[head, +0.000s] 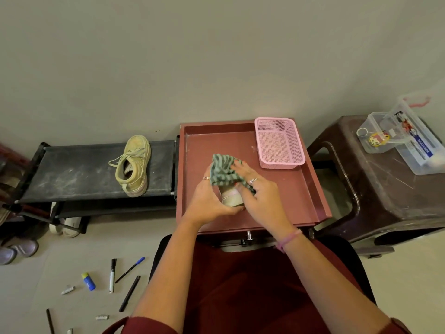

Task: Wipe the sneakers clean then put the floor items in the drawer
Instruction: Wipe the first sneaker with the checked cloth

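Plain grey wall fills the top of the view, and below it a red tray [310,189] sits in front of the person. This tray is the landmark for everything else.

Over the middle of the tray, the left hand [209,201] curls round a pale shoe [232,197] and holds it up by its end. The right hand [257,191] has its fingers bent over a green striped cloth [222,168] and presses it on the shoe. Most of the shoe is hidden under the cloth and hands, so I cannot tell how clean it is.

In the far right corner of the tray stands a pink basket [279,143]. Left of the tray is a black rack [72,174] with a second shoe [133,165] on it, laces loose. Right of the tray is a brown stool [375,189] with clear boxes [404,143] on top. On the floor, below and left of the tray, lie pens [130,270], a marker [112,276], a small blue and yellow tube [88,281] and some little grey bits [68,290]. None of these is put away yet.

What could go wrong? The shoe is held by one end only, so a hard rub could twist it out of the hand and drop it on the tray. A wide swing of the cloth could bump the basket. The cloth is bunched up, so dirt may just smear around. The grey bits are tiny and spread out, so one could get missed or stepped on later.
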Tool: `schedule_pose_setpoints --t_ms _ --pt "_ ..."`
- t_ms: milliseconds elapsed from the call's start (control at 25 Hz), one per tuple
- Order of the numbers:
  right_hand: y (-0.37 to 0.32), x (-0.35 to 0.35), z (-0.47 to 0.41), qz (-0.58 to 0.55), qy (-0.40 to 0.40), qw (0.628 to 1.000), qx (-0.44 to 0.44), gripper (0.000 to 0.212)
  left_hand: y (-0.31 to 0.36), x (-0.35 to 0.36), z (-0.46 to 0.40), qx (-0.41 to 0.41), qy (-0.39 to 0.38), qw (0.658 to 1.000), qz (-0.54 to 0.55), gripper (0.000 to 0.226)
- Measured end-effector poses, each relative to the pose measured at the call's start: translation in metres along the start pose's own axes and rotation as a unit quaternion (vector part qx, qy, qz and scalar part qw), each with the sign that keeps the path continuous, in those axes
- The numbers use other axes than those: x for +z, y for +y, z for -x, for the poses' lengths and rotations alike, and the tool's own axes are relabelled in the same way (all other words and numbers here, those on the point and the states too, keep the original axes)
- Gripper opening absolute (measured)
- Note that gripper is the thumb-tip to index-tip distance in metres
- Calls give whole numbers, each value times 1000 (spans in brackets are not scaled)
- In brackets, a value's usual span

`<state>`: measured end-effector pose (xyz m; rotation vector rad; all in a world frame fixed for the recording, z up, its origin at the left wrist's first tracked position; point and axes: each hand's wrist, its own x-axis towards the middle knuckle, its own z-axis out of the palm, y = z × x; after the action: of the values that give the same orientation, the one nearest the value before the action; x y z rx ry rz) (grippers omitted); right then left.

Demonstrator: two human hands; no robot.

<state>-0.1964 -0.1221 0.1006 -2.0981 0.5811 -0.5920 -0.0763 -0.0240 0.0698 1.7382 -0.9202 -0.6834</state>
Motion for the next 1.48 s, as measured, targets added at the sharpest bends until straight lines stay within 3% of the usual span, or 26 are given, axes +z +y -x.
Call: schedule_pose_setpoints --t_ms 120,280,440,640,920,1080,1200,1280,1400,1480 --pt "-2 2 33 119 -20 988 -97 40 0 -10 0 29 -26 999 37 107" --pt "-4 10 49 217 3 960 -177 37 -1 -16 4 28 -17 999 22 82" --pt "-15 21 16 211 32 972 -97 40 -8 -19 0 49 -10 998 -30 105" --pt "-24 30 -23 184 57 981 -20 41 -7 -7 0 16 -1 1000 8 90" --pt "-20 -1 25 219 -54 965 -134 45 -10 -13 4 10 -58 997 55 126" --pt "-13 -2 45 194 2 971 -141 40 -4 -14 -7 -19 -33 997 60 105" --pt "-10 4 22 177 51 976 -113 37 -6 -14 -11 -9 -15 998 57 118" --pt "-8 8 -2 177 52 979 -88 38 -10 -11 -10 2 -24 999 37 117" --pt "-10 10 -29 169 38 984 -32 42 -4 -2 -6 9 -3 999 41 96" --pt "-13 9 -29 172 25 984 -31 41 -5 0 -8 11 3 999 50 103"
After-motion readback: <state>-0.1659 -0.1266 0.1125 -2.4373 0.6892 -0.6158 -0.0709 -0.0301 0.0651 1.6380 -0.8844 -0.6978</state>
